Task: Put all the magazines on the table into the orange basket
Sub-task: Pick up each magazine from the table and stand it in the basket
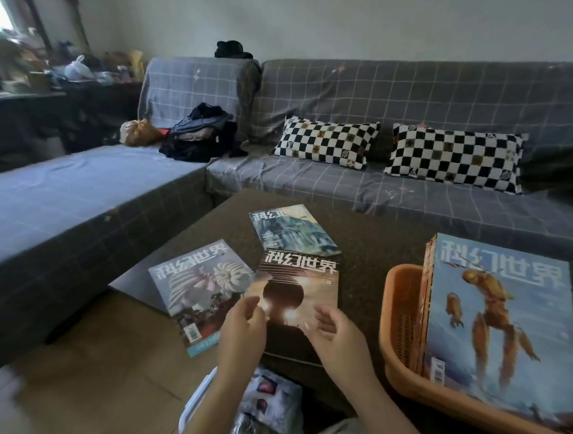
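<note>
Both hands over the near end of the dark-sun magazine [297,291] on the tabletop [377,246], probably to lift it. Left hand [242,325] and right hand [334,332]: grip loosely curled; contact unclear. Long axis runs away from the person, title at far end. Orange basket [402,310] to the right already holds a stack.

Orange basket [399,313] cropped bottom-right

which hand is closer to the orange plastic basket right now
Right. The right hand is just left of the orange plastic basket; the left hand is farther left, beyond the right one, above the dark-sphere magazine.
</note>
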